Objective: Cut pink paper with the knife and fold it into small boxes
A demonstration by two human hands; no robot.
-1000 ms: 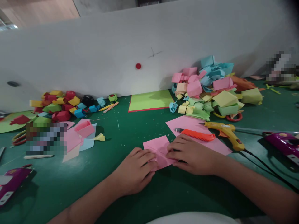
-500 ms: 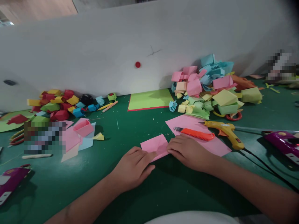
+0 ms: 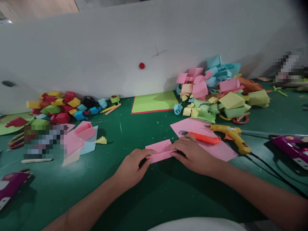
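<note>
The person's left hand (image 3: 133, 165) and right hand (image 3: 191, 155) each pinch one end of a small pink sheet (image 3: 161, 156) at the green worktop (image 3: 134, 205), apparently to hold its raised near flap even. The paper looks thin, matte and creased. Beyond, a ribbed orange cutter (image 3: 207, 138) lies on flat pink paper (image 3: 225, 153), probably for easy reach; farther back rises a heap of angular folded paper pieces (image 3: 200, 89).

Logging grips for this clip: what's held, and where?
Folded pink paper, held at its left end by the left hand and right end by the right hand.
</note>
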